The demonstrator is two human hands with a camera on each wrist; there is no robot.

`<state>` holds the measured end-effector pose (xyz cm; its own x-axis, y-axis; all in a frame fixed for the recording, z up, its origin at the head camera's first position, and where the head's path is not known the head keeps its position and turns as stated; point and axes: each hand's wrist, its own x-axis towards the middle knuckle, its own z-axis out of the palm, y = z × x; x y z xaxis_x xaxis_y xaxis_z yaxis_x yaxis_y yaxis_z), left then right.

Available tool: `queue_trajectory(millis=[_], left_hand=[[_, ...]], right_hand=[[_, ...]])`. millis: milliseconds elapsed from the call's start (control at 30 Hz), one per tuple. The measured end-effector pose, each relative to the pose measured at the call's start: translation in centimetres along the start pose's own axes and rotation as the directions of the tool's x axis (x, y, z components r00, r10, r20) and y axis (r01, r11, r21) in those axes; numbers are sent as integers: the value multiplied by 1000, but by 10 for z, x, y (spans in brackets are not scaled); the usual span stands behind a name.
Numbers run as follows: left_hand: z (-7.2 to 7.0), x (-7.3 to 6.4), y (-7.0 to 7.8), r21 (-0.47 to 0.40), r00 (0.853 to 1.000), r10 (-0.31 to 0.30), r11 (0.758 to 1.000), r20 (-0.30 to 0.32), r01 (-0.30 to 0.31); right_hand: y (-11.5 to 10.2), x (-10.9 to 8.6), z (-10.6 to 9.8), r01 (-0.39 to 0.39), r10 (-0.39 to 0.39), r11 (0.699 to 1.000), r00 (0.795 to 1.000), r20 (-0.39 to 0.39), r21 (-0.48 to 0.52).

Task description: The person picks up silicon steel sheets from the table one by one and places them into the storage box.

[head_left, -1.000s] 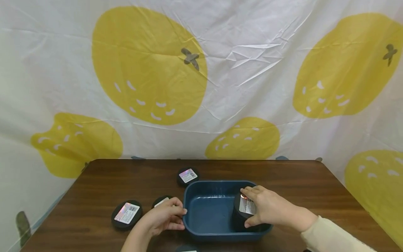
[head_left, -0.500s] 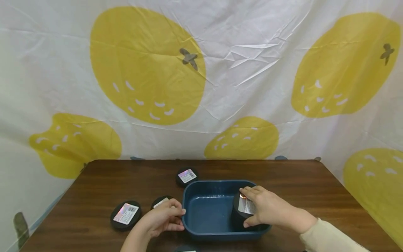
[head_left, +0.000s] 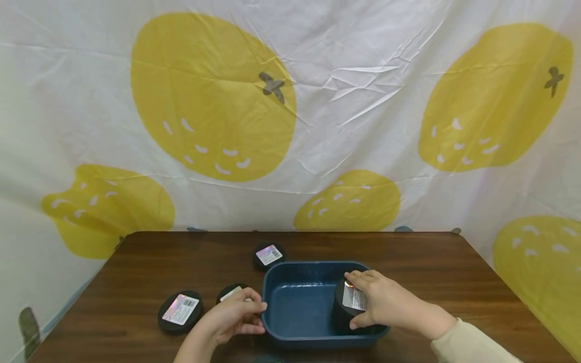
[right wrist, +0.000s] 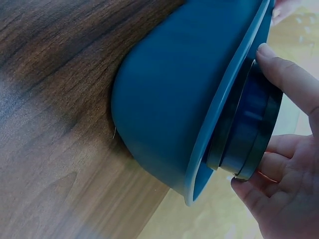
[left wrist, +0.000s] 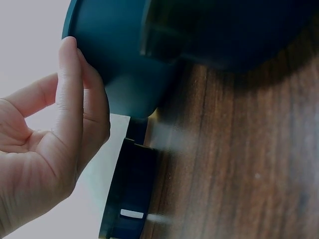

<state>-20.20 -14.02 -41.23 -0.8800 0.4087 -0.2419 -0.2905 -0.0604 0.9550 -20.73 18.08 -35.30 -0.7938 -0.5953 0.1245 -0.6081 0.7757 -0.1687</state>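
Observation:
In the head view my left hand [head_left: 236,318] is at the left end of a blue rectangular basin [head_left: 297,310], a fingertip right at its rim. The left wrist view has the same fingertip against the basin's rim [left wrist: 70,17]. My right hand [head_left: 388,305] grips a black round container [head_left: 345,313] with a white label on top, inside the basin's right end. Thumb and fingers lie on opposite sides of it. In the right wrist view that black container [right wrist: 249,124] stands out above the basin's rim [right wrist: 219,109]; its lower part is hidden by the wall.
Similar black containers with white labels lie around on the wooden table [head_left: 436,272]: one [head_left: 170,322] at the left, one [head_left: 227,290] partly behind my left hand, and one [head_left: 260,262] behind the basin. Another [head_left: 268,359] is cut off at the front edge. A lemon-print cloth [head_left: 317,126] hangs behind.

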Motion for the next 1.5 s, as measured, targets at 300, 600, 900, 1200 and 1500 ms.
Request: queue_trajectory(millis=[300, 600, 900, 1200, 1500], left_hand=[[1, -1, 0, 2, 1000, -1, 1000, 2, 1], [1, -1, 0, -1, 1000, -6, 1000, 8, 6], [0, 0, -1, 9, 1000, -2, 1000, 8, 2], [0, 0, 0, 8, 1000, -10, 1000, 14, 10], [0, 0, 1, -2, 1000, -2, 1000, 12, 2]], right_hand=[[0, -1, 1, 6, -6, 1000, 1000, -10, 4], [1, -4, 2, 8, -8, 1000, 1000, -8, 17], [2, -10, 0, -48, 41, 990, 998, 52, 130], [11, -27, -15, -170, 145, 956, 982, 121, 239], [26, -39, -18, -203, 187, 953, 978, 91, 226]])
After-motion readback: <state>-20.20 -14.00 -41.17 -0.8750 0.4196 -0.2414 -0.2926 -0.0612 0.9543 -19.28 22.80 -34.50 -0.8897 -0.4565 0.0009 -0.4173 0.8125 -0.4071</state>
